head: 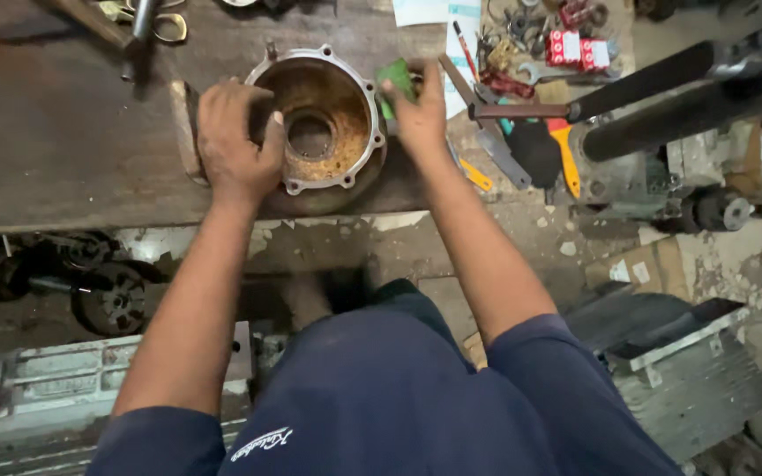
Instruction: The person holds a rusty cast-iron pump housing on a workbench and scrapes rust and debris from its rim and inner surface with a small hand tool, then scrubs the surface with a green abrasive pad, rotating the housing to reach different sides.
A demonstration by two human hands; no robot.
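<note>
Inside, the round metal housing (324, 123) is rust-stained.

Workshop — worn bench (63, 150), scattered tools (522, 132), motor parts (116, 300).

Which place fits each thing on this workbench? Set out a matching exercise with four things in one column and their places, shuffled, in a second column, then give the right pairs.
Things:
1. left hand
2. right hand
3. round rusty metal housing
4. red and white boxes

Places:
A. far right part of the bench, among loose tools
B. gripping the housing's left rim, thumb inside
C. at the housing's right rim, holding a green pad
D. middle of the bench, between both hands

Pairs: 1-B, 2-C, 3-D, 4-A
</note>
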